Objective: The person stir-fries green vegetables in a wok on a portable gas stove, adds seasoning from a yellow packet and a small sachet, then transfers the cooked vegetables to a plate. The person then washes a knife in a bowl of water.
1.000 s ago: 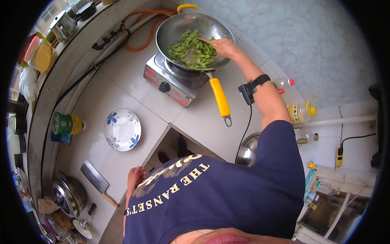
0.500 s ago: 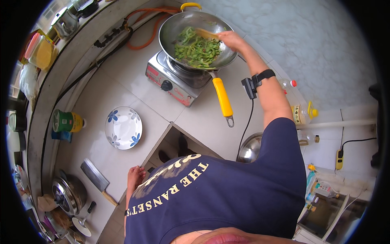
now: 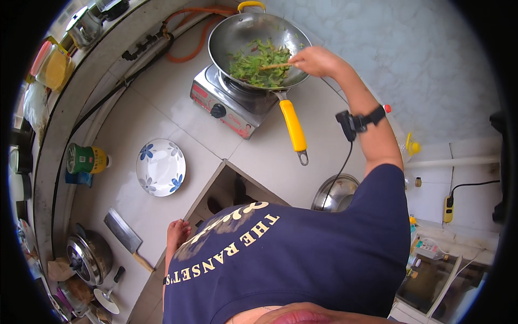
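Right hand (image 3: 317,60): fingers closed around wooden utensil (image 3: 276,66), tip in chopped greens (image 3: 253,63) inside steel wok (image 3: 229,38), on gas stove (image 3: 232,110), far centre. Left hand (image 3: 178,233): near, beside navy T-shirt (image 3: 313,243), fingers half-curled, can't tell if gripping anything. Flower-patterned plate (image 3: 161,167) left, cleaver (image 3: 123,229) nearer.

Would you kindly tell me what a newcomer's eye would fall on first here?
Probably the wok of greens on the silver burner at upper centre, its yellow handle jutting out below. The right grip holds a wooden utensil in the greens. Next come the flowered plate, left of centre, and the cleaver below it.
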`<state>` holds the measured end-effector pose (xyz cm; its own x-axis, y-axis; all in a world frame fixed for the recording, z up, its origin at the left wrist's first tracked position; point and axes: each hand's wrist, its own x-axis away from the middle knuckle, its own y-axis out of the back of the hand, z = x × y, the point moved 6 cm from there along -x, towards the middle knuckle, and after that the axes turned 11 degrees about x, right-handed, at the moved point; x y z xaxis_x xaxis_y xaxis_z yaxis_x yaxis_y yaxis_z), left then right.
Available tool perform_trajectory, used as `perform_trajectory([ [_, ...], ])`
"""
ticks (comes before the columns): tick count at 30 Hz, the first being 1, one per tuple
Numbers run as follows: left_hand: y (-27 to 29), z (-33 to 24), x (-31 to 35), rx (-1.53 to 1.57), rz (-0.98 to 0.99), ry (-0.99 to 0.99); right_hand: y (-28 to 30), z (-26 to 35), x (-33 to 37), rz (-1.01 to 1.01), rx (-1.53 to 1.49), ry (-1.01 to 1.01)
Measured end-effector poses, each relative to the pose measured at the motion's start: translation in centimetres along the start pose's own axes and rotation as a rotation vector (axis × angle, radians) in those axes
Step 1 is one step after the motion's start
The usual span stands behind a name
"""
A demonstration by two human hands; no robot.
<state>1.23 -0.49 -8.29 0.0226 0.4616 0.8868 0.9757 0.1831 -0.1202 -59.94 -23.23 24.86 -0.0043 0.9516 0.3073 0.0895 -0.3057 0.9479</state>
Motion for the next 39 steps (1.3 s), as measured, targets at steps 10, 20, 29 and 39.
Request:
perform_trajectory([
  [10, -0.4, -0.7, 0.6, 0.078, 0.023, -0.02, -3.8, -5.1, -1.2, -0.211, -0.283, -0.219],
  [20, 0.7, 0.3, -0.1, 0.035, 0.02, -0.007, -5.8, -1.6, -2.3, -0.239, -0.373, -0.069],
  [29, -0.3, -0.1, 0.3, -0.006, 0.014, -0.009, -4.6, -0.1, -4.4, -0.282, -0.112, -0.079],
  [39, 0.3, 0.9, 0.1, 0.044, 0.028, 0.002, -4.3, -2.8, -11.7, -0.143, 0.294, -0.183],
])
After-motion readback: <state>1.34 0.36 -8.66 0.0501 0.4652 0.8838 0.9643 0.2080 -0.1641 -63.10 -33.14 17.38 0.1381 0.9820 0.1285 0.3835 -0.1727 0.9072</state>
